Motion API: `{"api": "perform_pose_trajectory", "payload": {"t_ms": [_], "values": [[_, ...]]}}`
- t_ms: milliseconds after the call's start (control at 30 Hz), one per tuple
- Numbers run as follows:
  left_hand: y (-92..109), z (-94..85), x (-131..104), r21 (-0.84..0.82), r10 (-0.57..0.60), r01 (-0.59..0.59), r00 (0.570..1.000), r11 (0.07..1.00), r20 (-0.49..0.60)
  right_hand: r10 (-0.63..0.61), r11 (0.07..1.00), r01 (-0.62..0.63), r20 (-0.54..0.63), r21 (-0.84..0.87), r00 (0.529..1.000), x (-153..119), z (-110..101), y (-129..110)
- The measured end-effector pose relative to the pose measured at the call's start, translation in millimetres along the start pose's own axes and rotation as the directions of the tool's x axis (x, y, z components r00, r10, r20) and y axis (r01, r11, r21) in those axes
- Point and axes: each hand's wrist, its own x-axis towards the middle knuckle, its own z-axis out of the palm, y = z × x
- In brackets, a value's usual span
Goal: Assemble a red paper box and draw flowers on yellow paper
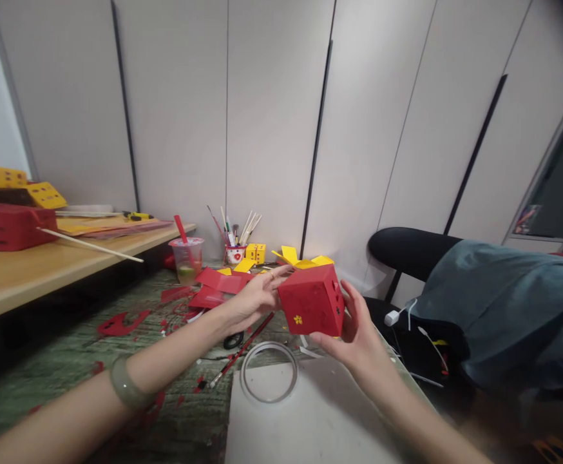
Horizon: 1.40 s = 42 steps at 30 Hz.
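Note:
A red paper box [308, 299] with a small yellow flower on its front and dark cut-outs on its right side is held up over the table. My right hand [353, 322] grips it from the right, thumb below and fingers along the side. At the box's left edge is my left hand [257, 298], its fingers stretched out and partly behind the box; whether it touches the box I cannot tell. Below lie a roll of tape [247, 380] on a white board [320, 412] and a red-handled paintbrush [240, 354].
Red paper scraps [122, 322] litter the green table. Behind stand a drink cup [185, 261] with a red straw, a pot of brushes [236, 253] and a small yellow box [255, 253]. A wooden shelf [69, 264] is at left, a black chair [407, 248] at right.

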Motion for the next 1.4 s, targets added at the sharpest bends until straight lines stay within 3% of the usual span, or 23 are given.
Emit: {"api": "perform_pose_trajectory", "payload": {"t_ms": [167,300,433,567,633,733,833,1000,1133,1400], "values": [[-1,8.9,-8,-0.01,0.017,-0.017,1.0,1.0,0.019,-0.086,0.976,0.064,-0.097,-0.21,0.992,-1,2,9],[-2,13.8,-7,0.031,0.042,-0.043,0.999,0.999,0.03,-0.205,0.886,0.119,-0.149,-0.447,0.967,-3,-1,12],[-2,14.2,-1,0.131,0.022,-0.022,1.0,0.991,0.002,-0.296,0.772,0.162,-0.122,-0.615,0.947,-6,-3,18],[4,8.2,7,0.248,0.0,0.0,1.0,0.969,-0.002,-0.337,0.706,0.238,-0.02,-0.667,0.941,-8,-10,19],[10,2.7,13,0.306,-0.012,0.004,1.0,0.952,0.023,-0.281,0.74,0.216,0.0,-0.637,0.96,-9,-19,19],[16,-5.3,22,0.398,-0.061,0.011,0.992,0.917,0.113,-0.084,0.874,0.059,-0.031,-0.483,0.996,-9,-37,23],[16,-10.6,35,0.488,-0.119,0.016,0.976,0.873,0.18,0.039,0.921,-0.054,-0.044,-0.386,0.998,-9,-57,34],[1,-13.8,67,0.605,-0.164,-0.036,0.948,0.795,0.272,0.127,0.91,-0.177,-0.155,-0.374,0.98,-10,-82,57],[-12,-11.8,95,0.685,-0.233,-0.106,0.894,0.721,0.383,0.174,0.91,-0.244,-0.224,-0.336,0.959,-13,-93,75],[-25,4.1,134,0.776,-0.324,-0.281,0.789,0.565,0.522,0.19,0.929,-0.254,-0.24,-0.27,0.952,-20,-102,96]]}}
